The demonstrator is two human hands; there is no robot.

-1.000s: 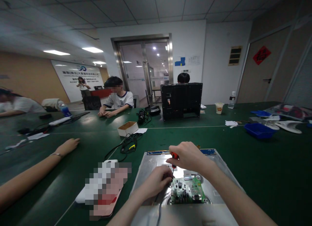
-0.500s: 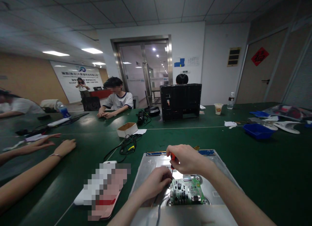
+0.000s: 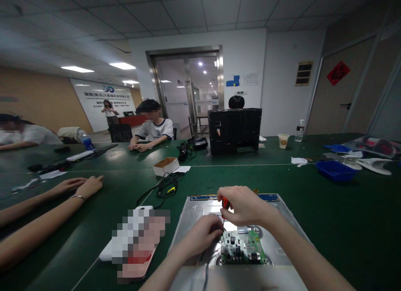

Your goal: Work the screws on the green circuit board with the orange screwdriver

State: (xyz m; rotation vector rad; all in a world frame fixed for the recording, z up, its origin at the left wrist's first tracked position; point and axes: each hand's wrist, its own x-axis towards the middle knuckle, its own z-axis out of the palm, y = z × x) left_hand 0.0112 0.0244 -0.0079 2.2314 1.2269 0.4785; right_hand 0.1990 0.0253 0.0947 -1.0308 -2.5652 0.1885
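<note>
My right hand [image 3: 247, 205] is closed around the handle of a red and black screwdriver [image 3: 225, 203]. Its shaft points down, nearly upright, at the upper left corner of a green circuit board [image 3: 242, 246]. The board lies on a silver metal panel [image 3: 283, 232] in front of me. Beside the screwdriver tip, my left hand [image 3: 205, 234] has its fingers pinched together at that same corner; whatever they hold, if anything, is hidden. A grey cable [image 3: 206, 274] runs from the board's left side toward me. The tip's exact contact point is covered by my fingers.
Left of the panel lie pixelated phone-like items [image 3: 138, 241], black cables [image 3: 163, 188] and an open small box [image 3: 166, 166]. A co-worker's hands [image 3: 89, 186] rest further left. A black monitor-like frame [image 3: 234, 132] stands ahead; a blue tray [image 3: 336, 169] sits right.
The whole view has shifted slightly. My hands and the screwdriver keep nearly the same pose at the board's corner. One of the co-worker's hands has lowered beside the other.
</note>
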